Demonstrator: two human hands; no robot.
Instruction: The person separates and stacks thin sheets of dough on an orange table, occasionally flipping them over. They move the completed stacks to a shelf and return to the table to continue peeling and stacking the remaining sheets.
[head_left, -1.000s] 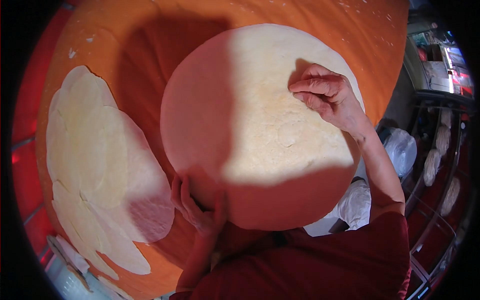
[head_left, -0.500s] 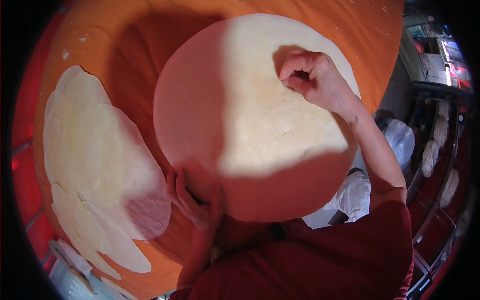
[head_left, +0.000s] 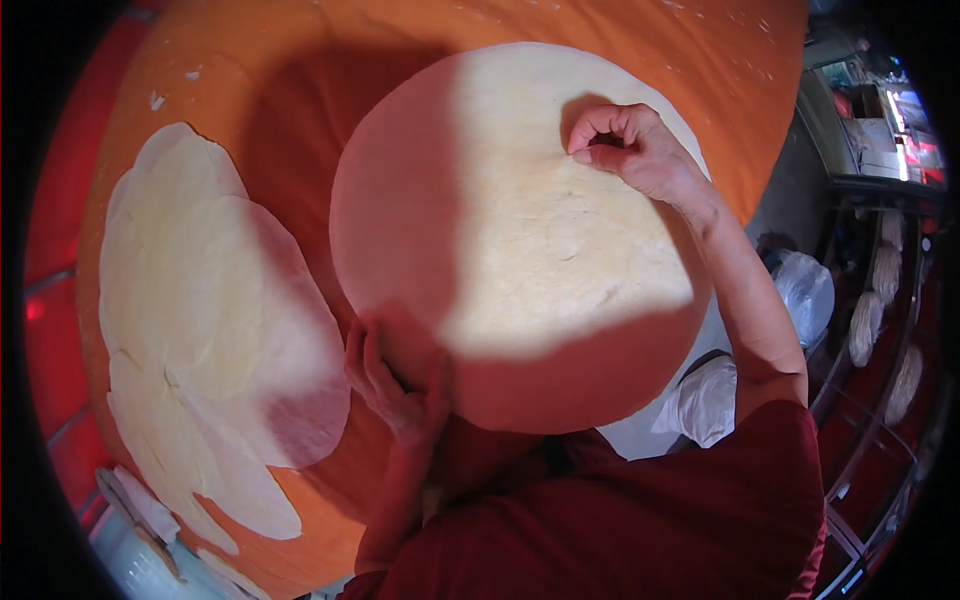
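Big round dough sheet (head_left: 560, 250) in the middle of the orange-covered tabletop (head_left: 700, 45), running toward its near right edge and looking to stick out past it there; single layer or stack, can't tell. Right hand (head_left: 645, 155) is closed into a pinch, thumb and fingertips together on the far right part of the sheet; whether a bit of dough is caught between the tips can't be made out. Left hand (head_left: 400, 400) is half open at the near left rim, fingers along the edge and thumb over the face; firm grip or light rest, can't tell. Overlapping thin dough pieces (head_left: 200, 290) lie flat by the left edge, just beside the big sheet. Main risk: a pinch that is too deep or pulled too hard could tear or pucker the surface, which already looks a bit wrinkled near the middle. The overhang is likely the next weak spot: if the left hand slips or the right forearm leans on the rim, that side could sag or tip toward the white bag (head_left: 705, 400) below. Shadow over the left and near parts could hide thin patches. A knock leftward could also ruck up the thin pieces, and their overlaps might stick.
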